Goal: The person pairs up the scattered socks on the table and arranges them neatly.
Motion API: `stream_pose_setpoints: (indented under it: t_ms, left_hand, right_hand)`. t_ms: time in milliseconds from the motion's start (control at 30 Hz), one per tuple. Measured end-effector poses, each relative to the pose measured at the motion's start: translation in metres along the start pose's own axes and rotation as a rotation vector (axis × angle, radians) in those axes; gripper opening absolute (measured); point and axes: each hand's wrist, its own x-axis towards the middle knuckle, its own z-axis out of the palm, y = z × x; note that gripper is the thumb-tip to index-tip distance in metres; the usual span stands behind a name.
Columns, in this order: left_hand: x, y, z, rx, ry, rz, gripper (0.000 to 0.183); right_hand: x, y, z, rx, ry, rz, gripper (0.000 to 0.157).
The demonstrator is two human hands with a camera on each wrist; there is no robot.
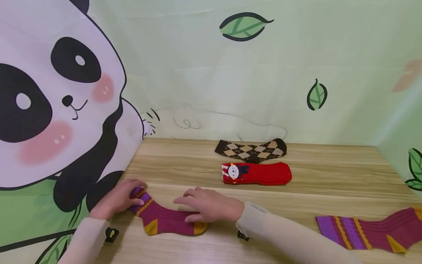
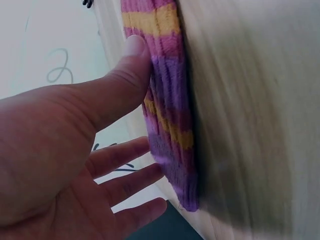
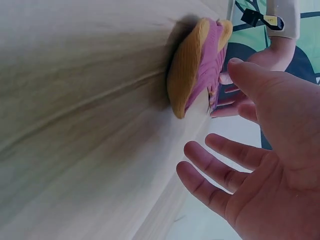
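Note:
A magenta sock [image 1: 168, 218] with purple and mustard cuff stripes lies flat in front of me, cuff to the left, toe to the right. My left hand [image 1: 120, 196] is at its cuff; in the left wrist view the thumb [image 2: 134, 47] rests against the stripes and the loosely spread fingers [image 2: 142, 212] reach the edge. Over the mustard toe [image 3: 184, 70] hovers my right hand [image 1: 211, 205], its fingers extended and apart, nothing held. In the right wrist view a gap shows between those fingers and the toe.
Farther back lie a folded red sock [image 1: 270, 173] with a cartoon figure and, behind it, a brown argyle sock [image 1: 252, 150]. A second magenta striped sock [image 1: 372, 233] is at the right on the wooden table [image 1: 296, 205]. Printed cloth walls [image 1: 197, 73] enclose the back and sides.

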Motion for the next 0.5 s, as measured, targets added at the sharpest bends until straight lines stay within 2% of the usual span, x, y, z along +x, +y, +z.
stream_pose_setpoints:
  t_ms: [167, 500]
  left_hand:
    - [-0.0010, -0.0015, 0.0031, 0.012, 0.023, 0.030, 0.049]
    - [-0.0005, 0.0001, 0.0039, 0.027, 0.023, 0.040, 0.048]
  right_hand:
    - [0.0018, -0.0026, 0.0021, 0.043, -0.004, -0.016, 0.057]
    - [0.0045, -0.0082, 0.0049, -0.015, 0.005, -0.059, 0.053]
